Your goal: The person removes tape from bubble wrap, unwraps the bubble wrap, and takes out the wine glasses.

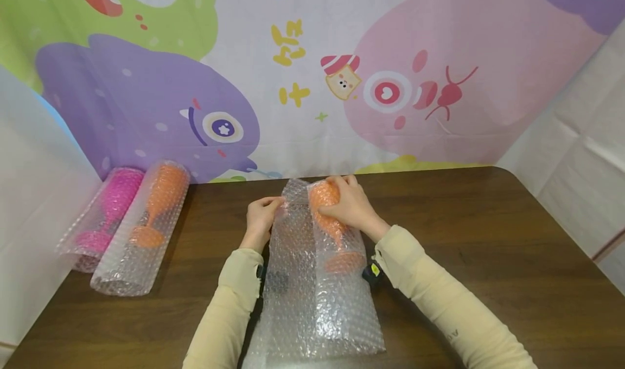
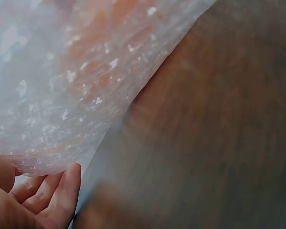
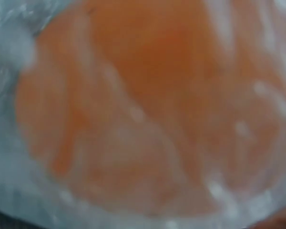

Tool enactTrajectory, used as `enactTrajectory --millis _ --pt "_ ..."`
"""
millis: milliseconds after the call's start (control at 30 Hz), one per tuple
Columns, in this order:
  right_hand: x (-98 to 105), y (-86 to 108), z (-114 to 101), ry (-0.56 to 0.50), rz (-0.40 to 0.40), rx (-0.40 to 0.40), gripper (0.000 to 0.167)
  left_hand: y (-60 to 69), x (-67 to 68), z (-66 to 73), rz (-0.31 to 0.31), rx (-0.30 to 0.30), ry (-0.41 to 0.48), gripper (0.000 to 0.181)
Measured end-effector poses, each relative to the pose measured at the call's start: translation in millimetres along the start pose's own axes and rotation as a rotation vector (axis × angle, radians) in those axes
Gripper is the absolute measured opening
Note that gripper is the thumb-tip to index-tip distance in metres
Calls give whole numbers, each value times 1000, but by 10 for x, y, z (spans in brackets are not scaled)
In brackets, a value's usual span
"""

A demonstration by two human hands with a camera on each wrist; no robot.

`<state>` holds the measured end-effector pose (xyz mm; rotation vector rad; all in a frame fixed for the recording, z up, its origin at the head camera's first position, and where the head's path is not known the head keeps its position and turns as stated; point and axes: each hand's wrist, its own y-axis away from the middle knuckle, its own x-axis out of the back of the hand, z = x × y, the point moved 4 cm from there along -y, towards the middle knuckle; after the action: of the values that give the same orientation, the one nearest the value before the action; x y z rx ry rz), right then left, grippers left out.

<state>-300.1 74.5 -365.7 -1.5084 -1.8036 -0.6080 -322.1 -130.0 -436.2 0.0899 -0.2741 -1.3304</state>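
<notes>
An orange goblet (image 1: 324, 197) lies partly rolled in clear bubble wrap (image 1: 293, 260), its bowl toward the back and its foot toward the person. My right hand (image 1: 351, 203) grips the wrapped bowl, thumb on the near left and fingers over the far right side. At the wrap's far left edge, my left hand (image 1: 260, 217) pinches the sheet between thumb and fingers. In the left wrist view the left fingers (image 2: 69, 191) hold the lifted edge of the film. Blurred orange seen through the film, the goblet's foot (image 3: 148, 119) fills the right wrist view.
Two finished-looking rolls of bubble wrap lie at the left of the dark wooden table (image 1: 454, 222): one around a pink goblet (image 1: 117, 195), one around an orange goblet (image 1: 163, 192). Behind the table hangs a cartoon-printed cloth (image 1: 312, 130).
</notes>
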Motion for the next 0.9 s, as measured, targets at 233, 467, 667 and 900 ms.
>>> enactTrajectory --millis 233,467,667,900 --pt "8 3 35 -11 14 -10 67 -22 21 -9 3 -17 12 30" --pt "6 7 29 -1 21 -4 66 -23 30 -10 -3 -16 70 30" --pt "7 10 59 -10 35 -18 66 -7 56 4 14 -23 48 28" --pt "-15 15 77 -30 35 -19 69 2 92 0 36 -16 54 28"
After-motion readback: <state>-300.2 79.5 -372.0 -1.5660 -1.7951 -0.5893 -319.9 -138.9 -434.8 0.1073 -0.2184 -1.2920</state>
